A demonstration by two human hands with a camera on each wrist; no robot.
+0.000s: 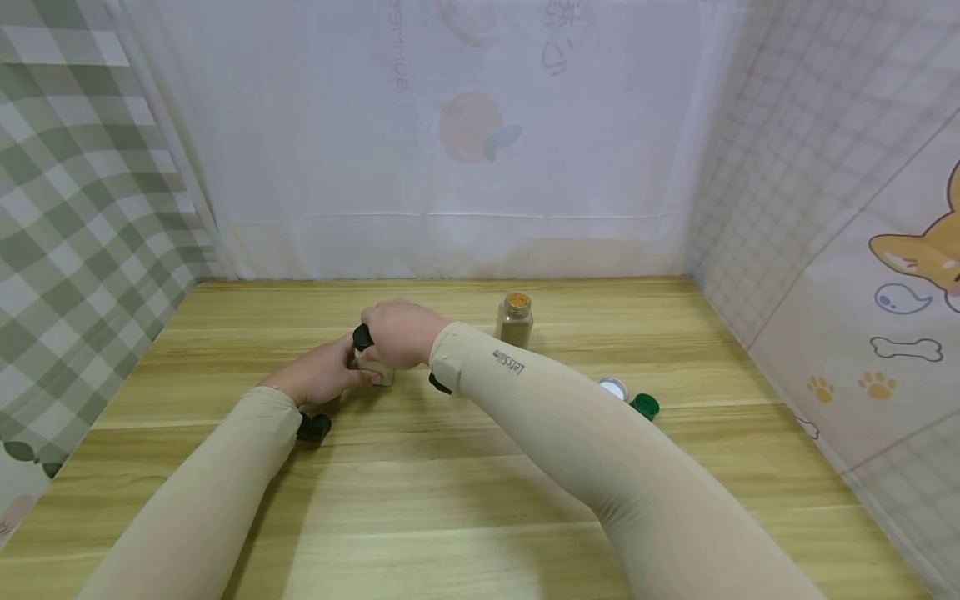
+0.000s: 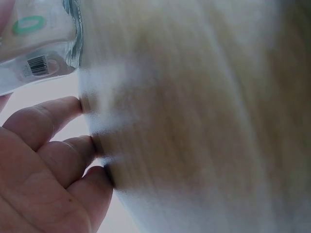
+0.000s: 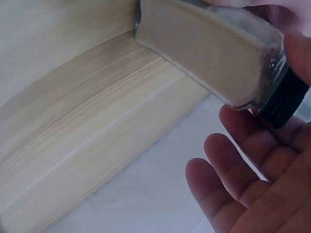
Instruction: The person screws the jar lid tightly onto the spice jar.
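A small square glass jar [image 1: 382, 377] filled with pale beige powder leans at a tilt toward the table's left side. Its black cap [image 1: 362, 337] points up and to the left. My left hand [image 1: 322, 372] grips the jar's body with thumb and index finger, its other fingertips touching the tabletop in the left wrist view. With the right hand [image 1: 405, 333] I pinch the black cap from above; in the right wrist view that hand's lower fingers [image 3: 214, 189] stand off the glass. A barcode label [image 2: 39, 65] shows on the jar's underside. Where thumb meets cap is partly hidden.
Behind my right forearm stands an uncapped glass jar [image 1: 515, 325] of orange-brown powder. A white round disc [image 1: 613, 387] and a green cap [image 1: 645, 406] lie to its right on the wooden table [image 1: 420, 517]. Cloth walls border the back and sides.
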